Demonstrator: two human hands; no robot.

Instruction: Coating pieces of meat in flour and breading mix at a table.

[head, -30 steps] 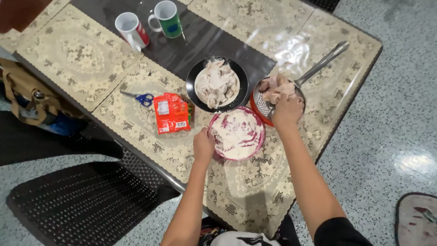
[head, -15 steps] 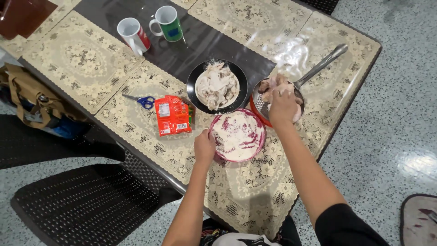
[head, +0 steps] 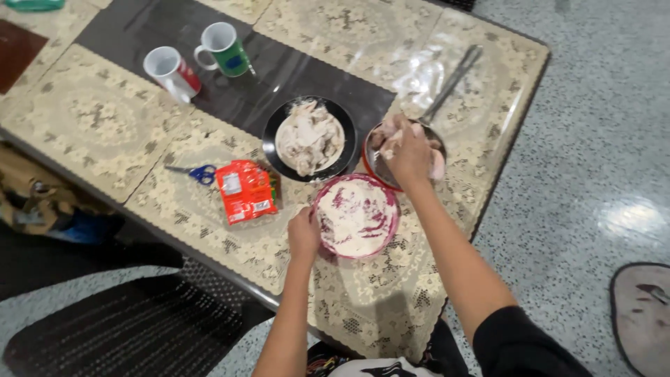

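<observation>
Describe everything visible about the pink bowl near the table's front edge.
The pink bowl is round and shallow-looking, with a pink rim and what looks like plastic walls. White flour-like powder coats its inside in streaks, with pink showing through. It sits upright on a lace placemat, just in front of the black plate and the metal strainer. The left hand grips its left rim; the right hand is over the strainer, apart from it.

I see a dark table [head: 300, 63] covered with cream lace placemats [head: 91, 119], standing on a speckled grey floor [head: 600, 126] with a bright light glare. A black perforated chair [head: 132, 328] sits lower left, a mat [head: 642, 314] at right.
</observation>
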